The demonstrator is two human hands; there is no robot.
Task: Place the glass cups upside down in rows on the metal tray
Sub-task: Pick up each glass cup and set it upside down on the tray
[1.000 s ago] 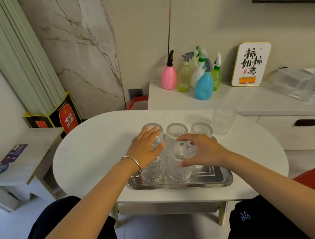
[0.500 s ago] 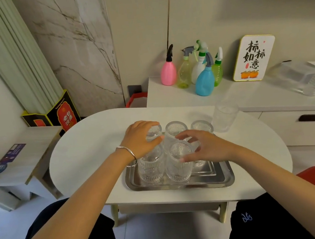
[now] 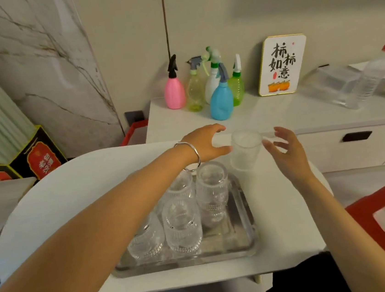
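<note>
Loose cup: one clear glass cup stands on the white surface, just past the far right corner of the tray. Long axis is vertical; looks like it's mouth up, though the glass is blurry enough that it's hard to be sure.

Tray: the metal tray sits on the near half of the surface, long side running away from the person.

Cups on tray: four ribbed cups show on the tray, upside down with bases up, axes vertical, packed close in two rows. The left forearm covers part of the left side, so any more there are hidden.

Left hand: the left hand reaches over the tray, bracelet on the wrist. Fingers are spread and curled, thumb tip right at the loose cup's left side; can't tell if it's really touching.

Right hand: the right hand is on the cup's right side, fingers apart, one fingertip right by the rim. Nothing gripped.

Background: spray bottles and a sign stand on the cabinet behind.
</note>
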